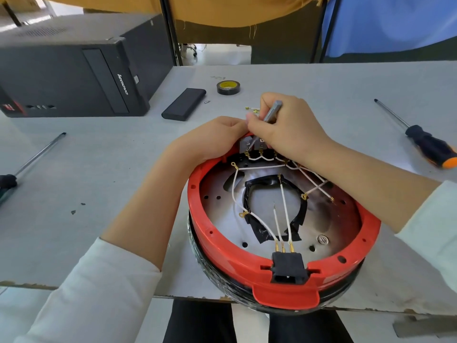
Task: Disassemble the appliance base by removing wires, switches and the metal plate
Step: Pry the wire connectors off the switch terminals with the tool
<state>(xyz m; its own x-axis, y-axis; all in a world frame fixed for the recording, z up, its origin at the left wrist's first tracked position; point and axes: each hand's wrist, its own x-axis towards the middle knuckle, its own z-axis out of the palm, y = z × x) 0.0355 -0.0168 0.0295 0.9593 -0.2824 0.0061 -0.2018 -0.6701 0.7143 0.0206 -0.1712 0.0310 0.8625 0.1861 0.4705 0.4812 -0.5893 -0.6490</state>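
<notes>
At the left edge of the frame a long screwdriver (32, 159) lies untouched on the grey table (103, 169), and a black Lenovo computer case (74, 75) fills the upper left. In the lower middle the red appliance base (284, 266) is seen open side up, hanging partly over the table's near edge; a slip off that edge could be caused by any hard push. Its far rim is gripped by the left hand (210, 142), the fingers curled round the rim beside the grey switches (252, 144). A small metal tool (272, 111) is pinched in the right hand (289, 129), fingers clamped on it, its tip hidden among the switch terminals. Should the tip slide off, the left fingertips just beside it could be jabbed, or a terminal bent. The white wires (284, 214) cross loosely over the metal plate (329, 219) toward the black power socket (288, 267); a snag under the right forearm is judged possible. Small brass connectors (252, 109) near the black tape roll (228, 87) could be swept away. At the right an orange-handled screwdriver (430, 144) lies well apart.
</notes>
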